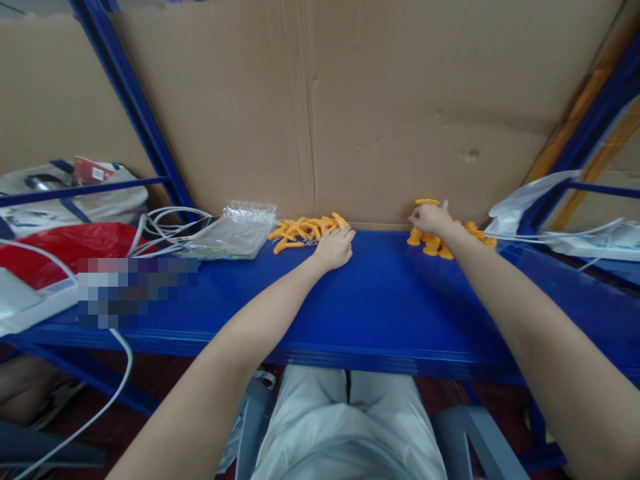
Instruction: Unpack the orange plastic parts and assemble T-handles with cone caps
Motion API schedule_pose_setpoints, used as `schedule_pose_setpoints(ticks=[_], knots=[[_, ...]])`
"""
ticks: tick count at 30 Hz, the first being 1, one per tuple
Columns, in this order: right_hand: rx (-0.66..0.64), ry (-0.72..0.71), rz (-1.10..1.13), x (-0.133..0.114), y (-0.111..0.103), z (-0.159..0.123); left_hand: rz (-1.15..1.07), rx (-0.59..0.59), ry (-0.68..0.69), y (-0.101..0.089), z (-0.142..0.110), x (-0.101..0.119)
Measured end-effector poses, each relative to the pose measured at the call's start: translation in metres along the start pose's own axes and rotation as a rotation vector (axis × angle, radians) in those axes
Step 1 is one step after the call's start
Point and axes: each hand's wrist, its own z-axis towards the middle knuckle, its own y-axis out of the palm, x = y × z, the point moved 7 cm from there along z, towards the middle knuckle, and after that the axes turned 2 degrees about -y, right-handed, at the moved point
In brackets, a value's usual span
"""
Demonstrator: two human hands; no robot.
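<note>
My left hand [335, 249] rests at the right end of a pile of orange curved pieces [300, 230]. Its fingers are bent and closed at one orange curved piece [341, 219], which sticks up just beyond them; the fingertips are partly hidden. Small dark and metallic bits, perhaps chains, lie among the pile. Farther right, my right hand [431, 218] is closed above a group of orange knobbed pieces [431, 245]. The flat round end of an orange piece [427, 201] shows just over its fingers, and the rest of that piece is hidden by the hand.
A cardboard wall [370, 113] stands behind the blue table [370, 300]. Left of the pile lie clear plastic bags [235, 230], white cables [165, 230] and a red bag [75, 247]. White plastic [525, 200] and more cables are at the right, by the blue frame.
</note>
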Motion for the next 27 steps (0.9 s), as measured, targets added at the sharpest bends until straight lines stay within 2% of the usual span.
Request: schedule_pose_setpoints(ticks=[4, 7, 12, 16, 22, 27], knots=[[-0.068, -0.096, -0.048, -0.012, 0.011, -0.005, 0.003, -0.085, -0.093, 0.008, 0.0, -0.013], [-0.073, -0.15, -0.085, -0.021, 0.018, -0.01, -0.003, -0.142, -0.101, 0.012, 0.0, -0.017], [-0.128, -0.205, -0.092, -0.036, 0.03, -0.021, 0.004, -0.125, -0.105, 0.011, 0.001, -0.017], [-0.152, -0.265, -0.054, -0.045, 0.034, -0.029, 0.035, -0.123, -0.165, 0.008, 0.0, -0.018], [-0.102, -0.237, 0.015, -0.05, 0.033, -0.039, 0.064, -0.169, -0.207, 0.003, -0.002, -0.018], [-0.01, -0.256, 0.1, -0.062, 0.033, -0.054, 0.076, -0.15, -0.205, -0.004, -0.003, -0.018]])
